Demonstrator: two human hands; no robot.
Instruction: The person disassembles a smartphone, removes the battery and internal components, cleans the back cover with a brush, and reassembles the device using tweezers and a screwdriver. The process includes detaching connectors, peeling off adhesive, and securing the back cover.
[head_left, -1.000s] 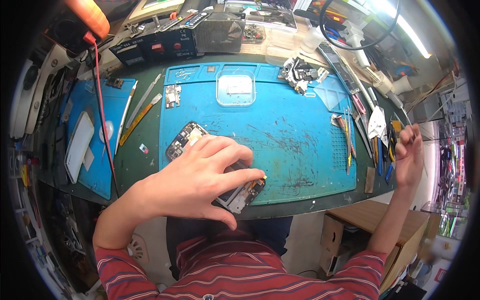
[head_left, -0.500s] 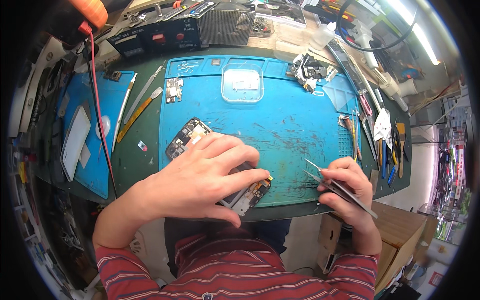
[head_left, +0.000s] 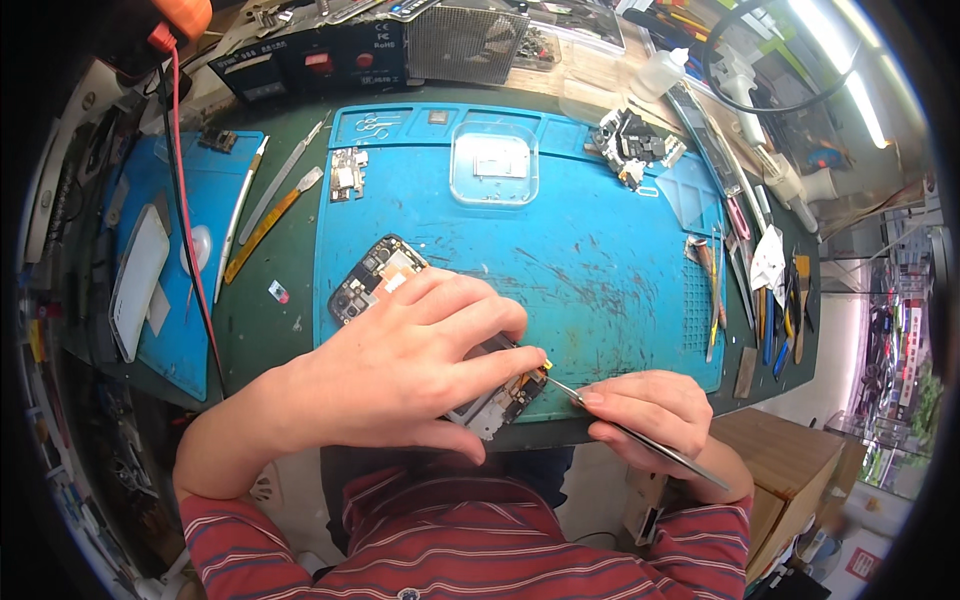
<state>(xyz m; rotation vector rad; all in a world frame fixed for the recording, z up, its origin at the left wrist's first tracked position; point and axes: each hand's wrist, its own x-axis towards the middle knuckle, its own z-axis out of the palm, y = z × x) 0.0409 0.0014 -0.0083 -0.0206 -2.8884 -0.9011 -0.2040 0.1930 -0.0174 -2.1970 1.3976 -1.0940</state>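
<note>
An opened smartphone (head_left: 494, 408) lies slanted on the blue mat near its front edge, with bare circuitry at both ends. My left hand (head_left: 420, 350) lies across its middle and grips it, the thumb along the near side and the fingertips at the right end. The palm hides much of the phone. Between thumb and fingers my right hand (head_left: 655, 420) holds metal tweezers (head_left: 640, 438). Their tips reach the phone's right end, beside a small yellow piece (head_left: 547, 366) at my left index fingertip. Whether the tips touch it, I cannot tell.
A clear square dish (head_left: 494, 165) and a loose circuit board (head_left: 348, 175) sit toward the mat's back. Black phone parts (head_left: 634, 145) lie at back right. Knives and a yellow-handled blade (head_left: 270, 228) lie left; pliers and tweezers lie right. A power supply (head_left: 310, 60) stands behind.
My right hand has moved left and slightly down, bringing the tweezers from over the mat to the phone's right end; their tips have come together. My left hand keeps its hold.
</note>
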